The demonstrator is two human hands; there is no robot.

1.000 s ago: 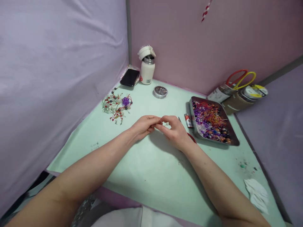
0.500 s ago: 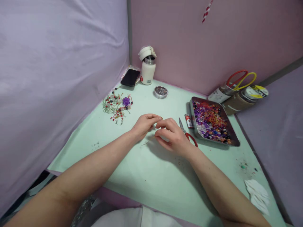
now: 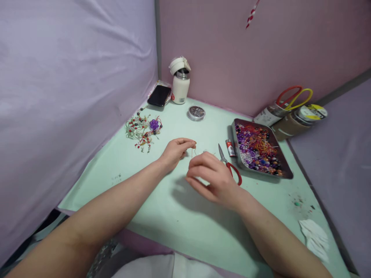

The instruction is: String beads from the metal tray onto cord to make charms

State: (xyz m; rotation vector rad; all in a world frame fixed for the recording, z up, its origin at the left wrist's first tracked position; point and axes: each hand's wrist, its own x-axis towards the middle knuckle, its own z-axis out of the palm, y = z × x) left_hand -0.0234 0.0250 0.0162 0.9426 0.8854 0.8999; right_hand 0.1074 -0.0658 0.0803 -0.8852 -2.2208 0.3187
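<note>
My left hand (image 3: 176, 150) rests on the pale green table (image 3: 179, 216), fingertips pinched on a thin thread (image 3: 193, 151) that runs toward my right hand. My right hand (image 3: 211, 178) hovers a little nearer to me, fingers curled and pinched on the other end of the thread; what else it holds is too small to see. Red-handled scissors (image 3: 230, 166) lie just right of my right hand. A metal tray (image 3: 285, 170) of purple, red and dark beads stands beyond the scissors.
A pile of finished beaded pieces (image 3: 142, 129) lies at the left. A phone (image 3: 159, 95), a white flask (image 3: 179, 82) and a round thread spool (image 3: 196, 112) stand at the back. Jars with scissors (image 3: 290, 112) are at the right; white tissue (image 3: 314, 236) lies near the front right.
My right hand has drawn back toward me and away from the left hand, pulling the thread out between them. The scissors came into view. The left hand has stayed almost still.
</note>
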